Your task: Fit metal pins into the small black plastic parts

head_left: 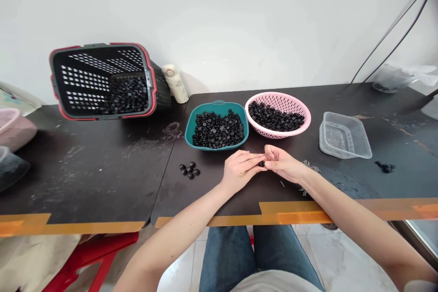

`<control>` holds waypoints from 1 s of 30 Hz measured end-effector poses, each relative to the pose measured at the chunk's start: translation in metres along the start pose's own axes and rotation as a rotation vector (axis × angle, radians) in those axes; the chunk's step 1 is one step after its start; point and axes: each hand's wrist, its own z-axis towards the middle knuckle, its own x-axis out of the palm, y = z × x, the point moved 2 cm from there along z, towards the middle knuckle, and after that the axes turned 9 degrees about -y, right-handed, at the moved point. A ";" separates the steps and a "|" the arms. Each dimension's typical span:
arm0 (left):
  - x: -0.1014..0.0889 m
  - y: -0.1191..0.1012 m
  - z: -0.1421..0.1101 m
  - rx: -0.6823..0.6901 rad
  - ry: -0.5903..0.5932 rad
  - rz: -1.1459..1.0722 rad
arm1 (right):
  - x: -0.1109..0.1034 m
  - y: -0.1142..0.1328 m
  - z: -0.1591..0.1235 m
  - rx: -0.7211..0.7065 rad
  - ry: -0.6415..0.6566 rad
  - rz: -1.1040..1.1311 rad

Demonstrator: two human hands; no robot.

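Note:
My left hand (239, 169) and my right hand (284, 164) meet over the dark table (102, 178), fingertips pinched together on one small black round part (262, 163). Just behind them stand a teal basin (191, 123) and a pink colander (301, 109), both filled with black round parts. A small heap of the same black parts (190, 170) lies on the table left of my left hand. Several thin metal pins (310, 166) lie by my right wrist.
A black basket with a red rim (102, 82) lies tipped at the back left, holding more black parts. A clear plastic tub (344, 136) sits right of the colander. A white bottle (176, 83) leans on the wall. Orange tape (290, 212) edges the table front.

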 end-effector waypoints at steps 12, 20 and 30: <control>-0.001 -0.002 0.004 -0.037 -0.038 -0.016 | 0.000 0.000 0.000 -0.136 -0.088 -0.091; -0.002 -0.002 0.002 -0.052 -0.048 0.002 | 0.001 0.000 -0.004 -0.123 -0.124 -0.053; -0.002 -0.002 0.000 0.053 -0.032 0.019 | -0.003 0.006 -0.004 -0.120 -0.010 -0.113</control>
